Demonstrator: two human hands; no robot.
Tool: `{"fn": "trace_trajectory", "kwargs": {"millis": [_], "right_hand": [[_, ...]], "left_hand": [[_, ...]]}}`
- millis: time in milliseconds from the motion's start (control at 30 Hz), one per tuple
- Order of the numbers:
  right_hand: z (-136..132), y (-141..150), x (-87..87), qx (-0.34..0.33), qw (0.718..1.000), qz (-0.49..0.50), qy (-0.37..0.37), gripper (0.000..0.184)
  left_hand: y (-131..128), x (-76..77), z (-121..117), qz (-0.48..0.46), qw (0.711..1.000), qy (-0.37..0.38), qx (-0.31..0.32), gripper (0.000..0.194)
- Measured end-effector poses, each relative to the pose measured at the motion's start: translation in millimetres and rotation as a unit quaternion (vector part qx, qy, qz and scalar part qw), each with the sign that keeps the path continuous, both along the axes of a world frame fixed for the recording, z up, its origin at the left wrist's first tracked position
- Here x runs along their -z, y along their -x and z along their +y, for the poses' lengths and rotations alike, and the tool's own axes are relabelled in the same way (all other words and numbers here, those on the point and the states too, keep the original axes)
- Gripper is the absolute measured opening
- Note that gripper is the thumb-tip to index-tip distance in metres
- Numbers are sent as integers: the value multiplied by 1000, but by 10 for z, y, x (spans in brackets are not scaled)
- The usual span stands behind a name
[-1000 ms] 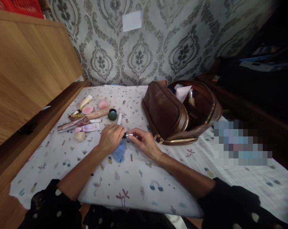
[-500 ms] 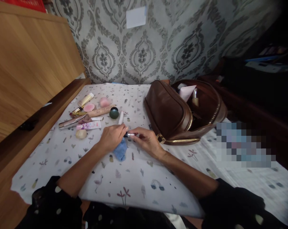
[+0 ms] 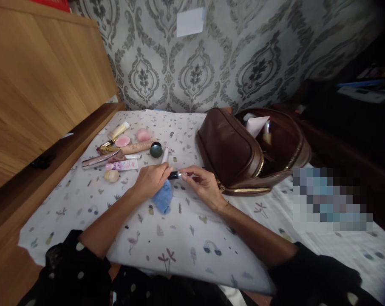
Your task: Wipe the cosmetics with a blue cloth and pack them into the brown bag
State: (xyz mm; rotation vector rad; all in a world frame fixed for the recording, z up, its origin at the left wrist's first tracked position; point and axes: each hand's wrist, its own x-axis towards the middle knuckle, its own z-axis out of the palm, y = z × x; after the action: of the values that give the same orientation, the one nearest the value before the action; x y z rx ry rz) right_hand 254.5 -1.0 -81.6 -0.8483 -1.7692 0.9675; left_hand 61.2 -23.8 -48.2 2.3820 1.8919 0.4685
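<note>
Over the middle of the table, my left hand (image 3: 150, 181) is closed around a small black and silver cosmetic tube (image 3: 174, 175), likely a lipstick. A blue cloth (image 3: 162, 197) hangs down from under that same hand. My right hand (image 3: 202, 185) pinches the tube's silver end between thumb and fingertips, partly hiding it. Just beyond my left hand lies a slim white tube (image 3: 165, 155). A round dark green jar (image 3: 156, 149) sits close behind it.
Left on the table lie a purple-printed tube (image 3: 122, 165), a long beige tube (image 3: 137, 147), a pink sponge (image 3: 143, 134), a cream sponge (image 3: 111, 176) and several other cosmetics. An open brown bag (image 3: 227, 148) stands right. A wooden cabinet (image 3: 49, 72) borders the left.
My right hand has slid slightly right along the tube, so more of its black part shows. My left hand keeps its hold. The view has shifted a little.
</note>
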Motion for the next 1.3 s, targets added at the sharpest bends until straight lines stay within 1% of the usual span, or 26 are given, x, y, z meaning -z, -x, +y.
{"fn": "trace_trajectory", "kwargs": {"millis": [133,267,333,400,500,567,667,767,967,1100,1167,1300], "right_hand": [[12,-4,9,5,1000,14,6,27],[28,-5,37,1,1000,7,28,35],[40,-10,43,2,999,-14,33,39],[46,-15,39,10,998,-61,28,40],[44,-16,21,25,992,-126,10,52],[39,-13,14,25,989,-143,6,56],[35,-13,16,22,989,-148,9,56],[33,-19,21,11,990,-143,11,52],[13,-1,43,-12,996,-77,40,29],[3,20,54,-19,999,-46,21,14],[4,23,57,-19,999,-43,5,11],[12,19,64,-17,999,-41,-8,10]], "left_hand": [[19,17,13,-3,1000,0,1,35],[19,71,18,-17,1000,-12,9,35],[15,100,17,-19,1000,-21,13,33],[11,124,15,-21,999,-33,14,33],[7,147,11,-24,998,-47,18,33],[5,153,11,-21,998,-48,21,32],[1,147,14,-12,999,-40,21,32],[4,134,21,-4,999,-30,15,32],[24,118,36,17,1000,-8,-4,35],[25,115,39,25,1000,0,-15,37],[23,112,39,24,1000,4,-16,38],[18,98,35,16,1000,12,-15,38]]}}
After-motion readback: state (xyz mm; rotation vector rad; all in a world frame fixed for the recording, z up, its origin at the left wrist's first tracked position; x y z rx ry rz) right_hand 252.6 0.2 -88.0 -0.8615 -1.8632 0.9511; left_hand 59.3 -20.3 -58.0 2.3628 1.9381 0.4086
